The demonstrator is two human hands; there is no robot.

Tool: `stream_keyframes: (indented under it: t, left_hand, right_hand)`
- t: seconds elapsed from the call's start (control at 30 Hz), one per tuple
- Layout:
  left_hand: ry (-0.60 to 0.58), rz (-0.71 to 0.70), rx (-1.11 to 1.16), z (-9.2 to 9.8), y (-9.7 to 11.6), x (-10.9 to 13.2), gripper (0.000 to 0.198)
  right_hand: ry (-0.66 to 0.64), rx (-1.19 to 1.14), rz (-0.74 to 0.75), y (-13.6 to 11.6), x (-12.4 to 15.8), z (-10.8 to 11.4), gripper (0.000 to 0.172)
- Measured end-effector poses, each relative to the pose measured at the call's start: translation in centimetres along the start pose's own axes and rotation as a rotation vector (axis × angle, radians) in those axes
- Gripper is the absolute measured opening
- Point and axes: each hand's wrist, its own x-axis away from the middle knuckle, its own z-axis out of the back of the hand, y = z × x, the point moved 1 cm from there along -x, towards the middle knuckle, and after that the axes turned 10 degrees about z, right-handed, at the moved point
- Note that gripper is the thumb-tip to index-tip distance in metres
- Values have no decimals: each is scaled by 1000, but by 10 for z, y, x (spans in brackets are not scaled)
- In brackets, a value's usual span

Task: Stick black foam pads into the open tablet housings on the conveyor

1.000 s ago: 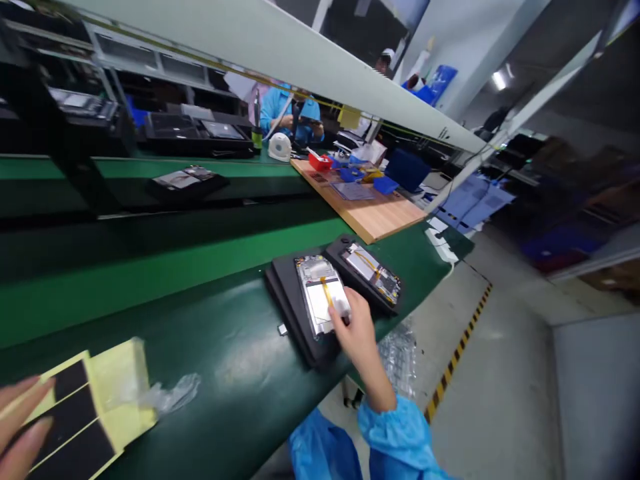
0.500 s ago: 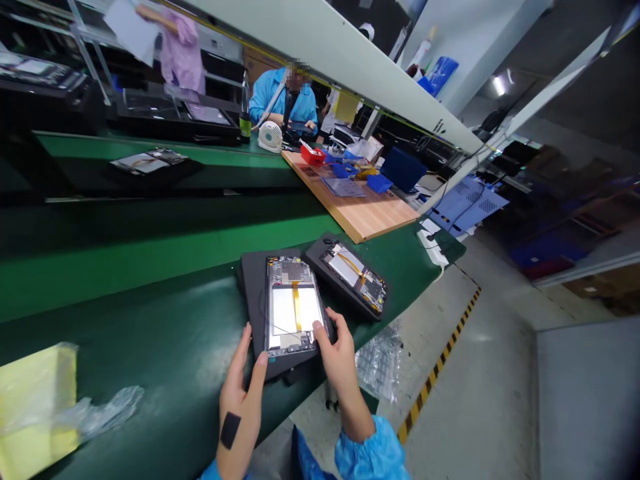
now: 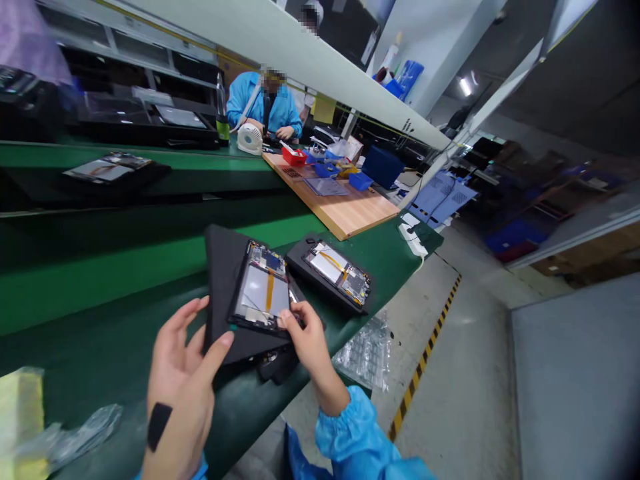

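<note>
An opened tablet point(image 3: 263, 290) with a pale battery, orange ribbon cable and bare circuit boards lies at a slant on a black foam pad point(image 3: 225, 267). My right hand point(image 3: 309, 337) pinches the tablet's lower right corner between thumb and fingers. Spread apart, the fingers of my left hand point(image 3: 183, 377) are at the pad's left edge, with the thumb reaching over its lower corner. Part of another device shows beneath the pad's right side, mostly hidden. To the right, a second opened tablet point(image 3: 337, 270) rests on its own black pad point(image 3: 300, 257).
Yellow wrapped material point(image 3: 23, 413) and clear plastic point(image 3: 87, 437) lie at the bench's left front. Beyond are a wooden board point(image 3: 345, 217) with small bins, a power strip point(image 3: 413, 240) and a white fan point(image 3: 250, 139). A co-worker point(image 3: 265, 107) sits at the back.
The tablet has turned clockwise and moved left on its pad, and the pad has shifted left and up. My left hand has moved left with its fingers spread; the view has swung right.
</note>
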Motion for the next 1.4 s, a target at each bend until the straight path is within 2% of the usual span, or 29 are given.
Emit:
stream_keyframes:
  t: [0.13, 0.27, 0.4, 0.5, 0.57, 0.63, 0.7, 0.77, 0.87, 1.03, 1.13, 1.27, 1.4]
  left_hand:
    - [57, -18, -34, 19, 0, 12, 62]
    - [48, 10, -35, 30, -17, 15, 69]
    - [5, 99, -30, 48, -27, 4, 85]
    - [65, 211, 43, 60, -15, -16, 83]
    - [86, 393, 108, 57, -3, -32, 68]
    - [54, 558, 89, 46, 8, -47, 55]
    - [29, 635, 16, 33, 16, -55, 52]
    - [47, 634, -44, 23, 22, -58, 58]
    - [110, 557, -99, 17, 29, -57, 68]
    - [185, 484, -133, 15, 29, -55, 69]
    - [211, 453, -123, 13, 25, -50, 67]
    - [265, 462, -144, 10, 20, -42, 66]
    - [270, 471, -139, 9, 20, -38, 59]
  right_hand:
    - [-50, -133, -61, 0, -3, -27, 36]
    - [-39, -265, -128, 4, -5, -38, 44]
    - [11, -349, -186, 4, -2, -36, 44]
    - [41, -394, -215, 2, 3, -36, 41]
    - [49, -419, -225, 0, 7, -38, 42]
    - [47, -438, -230, -1, 11, -41, 46]
    - [40, -449, -235, -1, 13, -43, 49]
    - [26, -456, -249, 0, 12, -42, 49]
    - [18, -461, -279, 2, -3, -24, 43]
    - [180, -502, -349, 18, -36, 51, 29]
    - [276, -604, -462, 34, -38, 79, 31]
    - [434, -829, -516, 44, -42, 77, 41]
    - [521, -1016, -581, 46, -54, 67, 66]
